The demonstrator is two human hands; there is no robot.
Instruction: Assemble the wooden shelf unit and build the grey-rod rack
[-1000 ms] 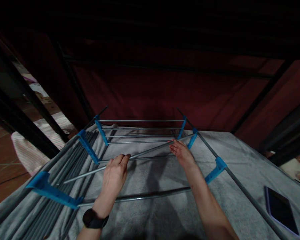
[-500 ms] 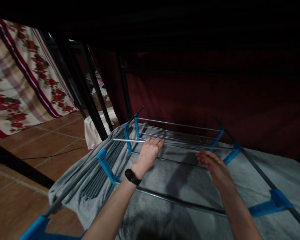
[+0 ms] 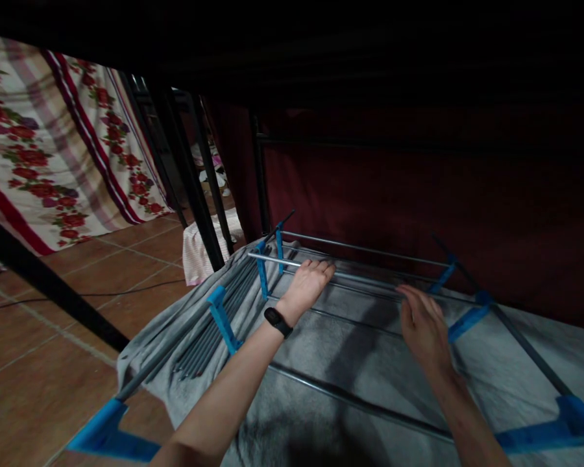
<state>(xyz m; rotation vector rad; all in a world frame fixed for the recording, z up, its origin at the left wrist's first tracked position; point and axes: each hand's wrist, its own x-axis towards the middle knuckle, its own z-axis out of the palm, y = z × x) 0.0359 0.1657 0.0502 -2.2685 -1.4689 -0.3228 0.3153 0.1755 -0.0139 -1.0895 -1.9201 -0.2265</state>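
A grey metal rod (image 3: 365, 279) runs across a partly assembled rack of rods and blue plastic brackets. My left hand (image 3: 309, 285), with a black band on the wrist, is closed over the rod left of its middle. The rod's left end sticks out free by a blue bracket (image 3: 261, 272); its right end reaches toward another blue bracket (image 3: 468, 319). My right hand (image 3: 425, 327) is at the rod's right part, fingers stretched forward and fingertips at the rod. Whether they press on it I cannot tell. A thicker front bar (image 3: 340, 389) passes below both forearms.
Several loose grey rods (image 3: 214, 331) lie bundled on the grey blanket (image 3: 292, 428) at left. Black bed-frame posts (image 3: 189, 181) stand left, a dark overhang above. A maroon curtain (image 3: 370, 188) hangs behind. Beyond are the tiled floor (image 3: 92, 337), a cable and a flowered cloth (image 3: 63, 155).
The rod's left end has lifted a little in my left hand. My right hand has moved up to the rod, its fingers straightening. The view has shifted slightly left.
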